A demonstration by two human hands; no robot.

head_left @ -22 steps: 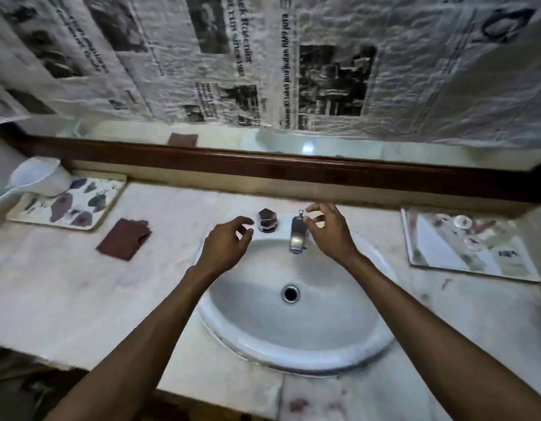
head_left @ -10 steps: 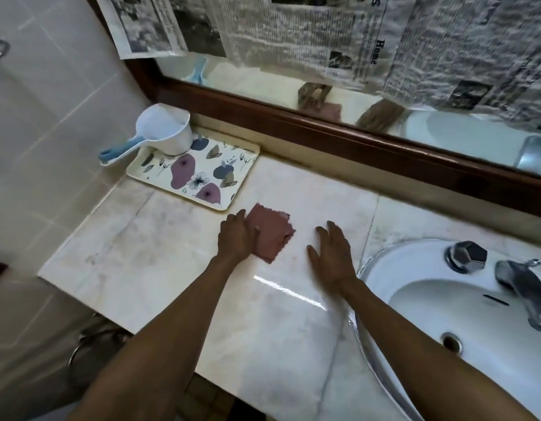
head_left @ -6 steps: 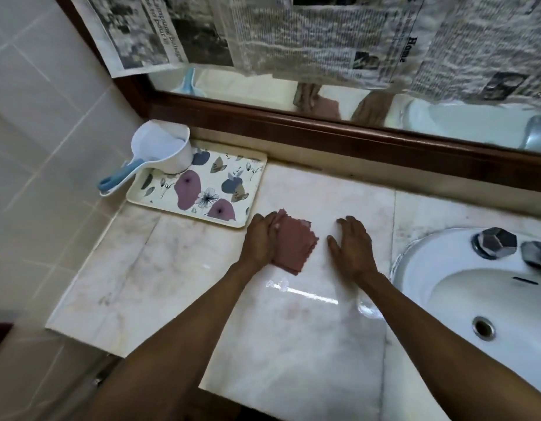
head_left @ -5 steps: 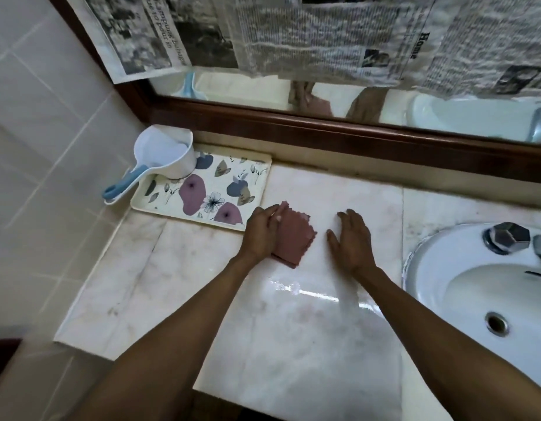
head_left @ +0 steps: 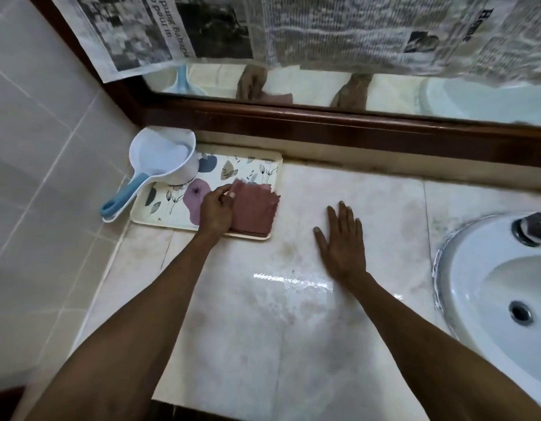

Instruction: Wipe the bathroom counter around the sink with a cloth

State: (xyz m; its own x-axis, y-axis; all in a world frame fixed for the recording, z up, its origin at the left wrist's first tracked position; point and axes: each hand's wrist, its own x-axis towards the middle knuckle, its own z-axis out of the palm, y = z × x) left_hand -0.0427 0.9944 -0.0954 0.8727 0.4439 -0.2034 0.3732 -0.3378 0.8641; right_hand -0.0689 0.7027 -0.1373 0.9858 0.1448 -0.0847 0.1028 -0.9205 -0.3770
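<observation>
A dusty-pink cloth (head_left: 253, 209) hangs lifted over the right end of the flowered tray (head_left: 168, 208). My left hand (head_left: 216, 209) grips the cloth by its left edge. My right hand (head_left: 342, 241) lies flat, fingers spread, on the pale marble counter (head_left: 293, 329) between the tray and the white sink (head_left: 488, 287). The sink takes up the right edge of the view, with its drain (head_left: 520, 311) and a dark tap knob (head_left: 532, 229) showing.
A white scoop with a blue handle (head_left: 159, 159) rests on the tray's back left corner, against the tiled wall (head_left: 35, 147). A wood-framed mirror (head_left: 324, 86), partly covered with newspaper (head_left: 339, 25), runs along the back. The counter's front edge (head_left: 232, 411) is near my forearms.
My left hand has picked the cloth up off the counter and carried it left, over the tray. My right hand has stayed flat on the counter. The view has shifted slightly.
</observation>
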